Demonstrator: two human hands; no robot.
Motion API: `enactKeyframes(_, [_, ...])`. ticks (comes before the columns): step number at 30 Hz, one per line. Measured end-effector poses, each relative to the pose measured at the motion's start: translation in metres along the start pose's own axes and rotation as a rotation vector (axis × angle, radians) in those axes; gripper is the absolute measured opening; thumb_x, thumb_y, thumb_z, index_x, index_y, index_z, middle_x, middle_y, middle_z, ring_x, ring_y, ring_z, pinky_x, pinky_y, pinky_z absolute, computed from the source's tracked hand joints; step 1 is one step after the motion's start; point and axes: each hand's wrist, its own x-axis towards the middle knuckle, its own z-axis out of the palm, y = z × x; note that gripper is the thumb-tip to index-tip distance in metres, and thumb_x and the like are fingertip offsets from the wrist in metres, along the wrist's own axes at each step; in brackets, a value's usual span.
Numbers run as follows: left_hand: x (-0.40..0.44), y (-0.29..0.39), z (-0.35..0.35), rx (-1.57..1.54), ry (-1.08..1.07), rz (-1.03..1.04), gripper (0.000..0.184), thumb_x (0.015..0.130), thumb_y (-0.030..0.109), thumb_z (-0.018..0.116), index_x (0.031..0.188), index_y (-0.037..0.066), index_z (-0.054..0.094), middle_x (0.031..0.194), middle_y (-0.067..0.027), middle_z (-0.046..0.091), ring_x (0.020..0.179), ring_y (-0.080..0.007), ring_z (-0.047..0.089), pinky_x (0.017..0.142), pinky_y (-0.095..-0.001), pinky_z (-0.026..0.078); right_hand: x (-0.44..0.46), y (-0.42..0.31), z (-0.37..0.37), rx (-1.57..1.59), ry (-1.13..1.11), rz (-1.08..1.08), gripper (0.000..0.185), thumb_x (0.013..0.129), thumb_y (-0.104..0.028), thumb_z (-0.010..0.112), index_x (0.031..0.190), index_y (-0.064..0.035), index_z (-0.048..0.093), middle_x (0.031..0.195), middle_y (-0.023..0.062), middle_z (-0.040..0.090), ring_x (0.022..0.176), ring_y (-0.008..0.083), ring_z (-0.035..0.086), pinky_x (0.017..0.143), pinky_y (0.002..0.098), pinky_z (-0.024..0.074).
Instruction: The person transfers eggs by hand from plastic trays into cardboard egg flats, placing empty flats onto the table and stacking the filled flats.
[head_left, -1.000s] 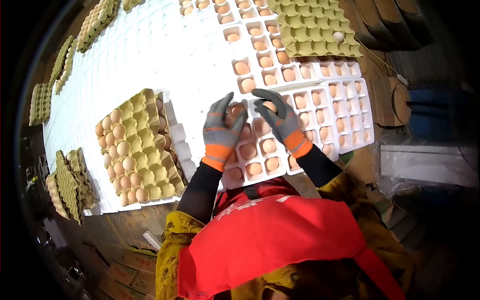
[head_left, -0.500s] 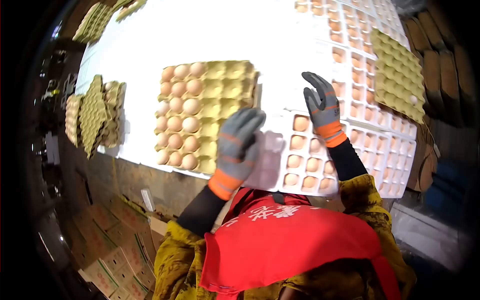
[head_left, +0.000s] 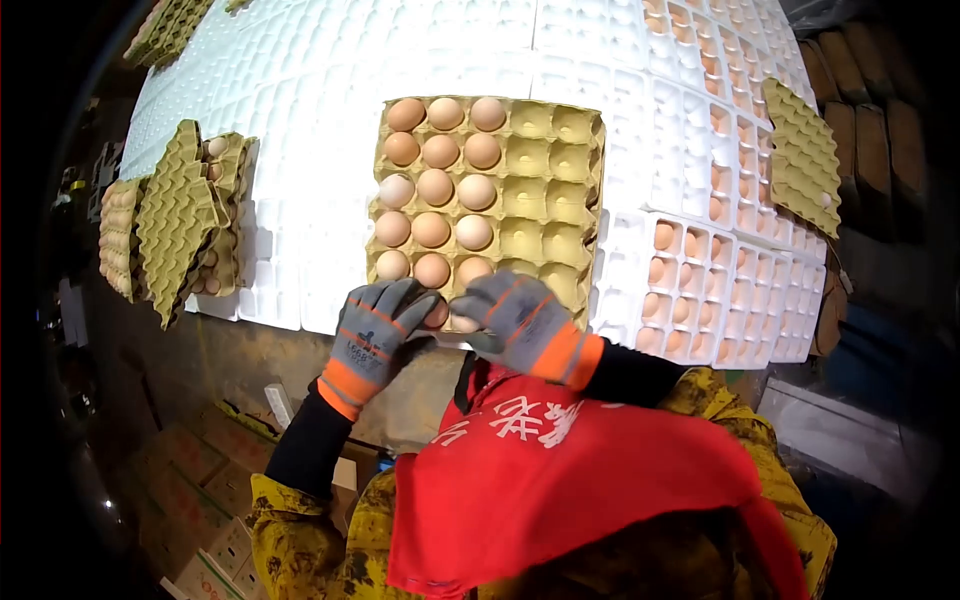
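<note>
A yellow-green egg tray (head_left: 527, 187) lies in front of me on white moulded trays. Brown eggs (head_left: 431, 229) fill its three left columns; cups further right are bare. At its front edge, my left hand (head_left: 375, 338), in a grey and orange work glove, curls its fingers round an egg (head_left: 435, 314) in the front row. Beside it, my right hand (head_left: 524, 322), gloved the same way, has its fingers bent over the neighbouring egg (head_left: 465, 323), which is partly covered. Both hands touch the front row, and the right fingertips are slightly blurred.
White moulded trays (head_left: 310, 120) cover the table, with eggs in those at right (head_left: 680, 285). Stacked egg trays (head_left: 180, 220) stand at left, more (head_left: 170, 30) at the far left corner. Another yellow-green tray (head_left: 803, 150) lies at right. Cardboard boxes (head_left: 215, 470) sit below left.
Both hands have moved left to the front row of the egg tray, the right one from above the white trays. My view has shifted, so the egg tray appears further right.
</note>
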Motion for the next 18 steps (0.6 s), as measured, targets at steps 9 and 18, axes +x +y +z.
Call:
enactKeyframes(9, [-0.010, -0.018, -0.004, -1.052, 0.256, -0.331, 0.038, 0.084, 0.010, 0.065, 0.121, 0.005, 0.059, 0.115, -0.0109, 0.063, 0.104, -0.0242, 0.064, 0.091, -0.0362, 0.051, 0.003, -0.003, -0.029, 0.108, 0.197, 0.344, 0.046, 0.085, -0.026, 0.071, 0.125, -0.0070, 0.060, 0.111, 0.0123, 0.059, 0.103, 0.0284, 0.061, 0.086, 0.0396, 0.0516])
enactKeyframes(18, [0.035, -0.008, -0.002, -0.053, 0.123, -0.005, 0.035, 0.080, 0.012, 0.073, 0.114, 0.012, 0.063, 0.103, -0.0101, 0.063, 0.088, -0.0283, 0.064, 0.073, -0.0392, 0.053, 0.008, 0.018, -0.059, 1.118, 0.294, 0.696, 0.046, 0.083, -0.014, 0.073, 0.125, -0.0040, 0.059, 0.100, 0.0052, 0.065, 0.083, 0.0157, 0.065, 0.070, 0.0320, 0.0557])
